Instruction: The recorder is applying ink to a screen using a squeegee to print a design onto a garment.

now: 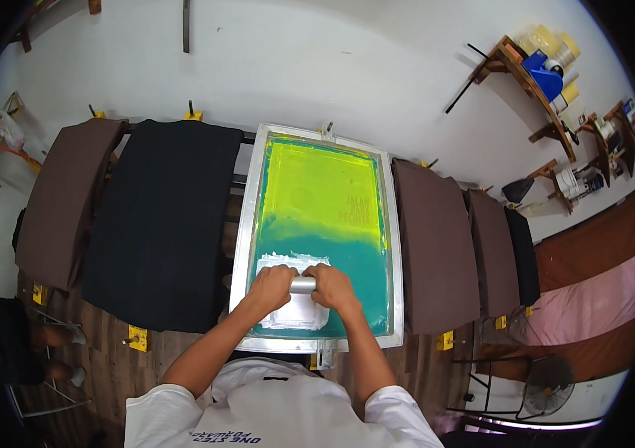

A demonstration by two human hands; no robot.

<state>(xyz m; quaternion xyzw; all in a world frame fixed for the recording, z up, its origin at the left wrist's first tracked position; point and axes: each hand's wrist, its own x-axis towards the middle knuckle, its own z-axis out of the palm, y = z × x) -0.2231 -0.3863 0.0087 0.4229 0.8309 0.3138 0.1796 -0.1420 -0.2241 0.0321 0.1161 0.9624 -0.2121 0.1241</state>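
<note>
Head view: a silver-barred squeegee (302, 284) is gripped at both ends, left hand (273, 290) clamped on its left part, right hand (334, 287) clamped on its right, a short stretch of bar left visible between them. Squeegee is held over the lower-left part of the screen mesh (317, 187), yellow-green above, teal below; white ink (280, 259) is smeared around it. Mesh is bordered by a silver frame (397, 284). Screen is flanked by black fabric (164, 224) at left, brown fabric (437, 246) at right.
</note>
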